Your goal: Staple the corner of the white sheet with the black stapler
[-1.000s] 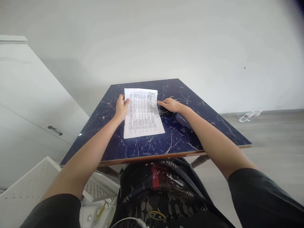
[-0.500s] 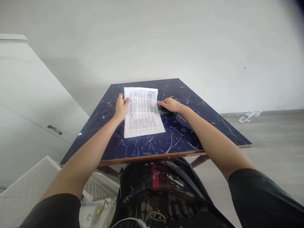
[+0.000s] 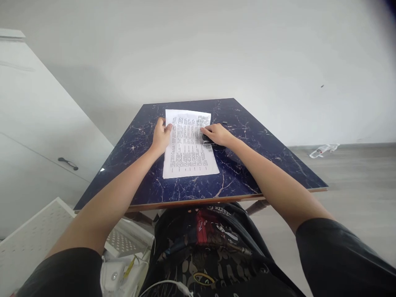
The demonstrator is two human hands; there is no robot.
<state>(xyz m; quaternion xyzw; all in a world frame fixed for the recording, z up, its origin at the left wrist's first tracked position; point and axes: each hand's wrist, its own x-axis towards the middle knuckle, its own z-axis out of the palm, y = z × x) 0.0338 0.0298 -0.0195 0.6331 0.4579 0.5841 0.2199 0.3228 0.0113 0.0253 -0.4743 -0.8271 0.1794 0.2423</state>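
Observation:
Printed white paper sheets point(image 3: 187, 152) lie on the dark blue marbled table point(image 3: 145, 187), lengthwise toward me. My left hand point(image 3: 161, 134) grips their left edge, thumb on top and fingers underneath. At the right edge, my right hand point(image 3: 218, 134) is closed over a black stapler point(image 3: 206, 138). The front end of the stapler overlaps the printed side of the sheets; my palm and fingers cover most of its body. Whether its jaws are pressed together cannot be made out.
A small dark piece point(image 3: 225, 122) lies on the table behind my right hand. At lower left are a white perforated panel point(image 3: 37, 235) and a white cabinet point(image 3: 46, 123). A clear plastic item point(image 3: 323, 151) is on the floor by the wall.
The stapler has moved left in my right hand, so its front now reaches over the sheets. The sheets sit slightly further right with my left hand. The view has shifted a little.

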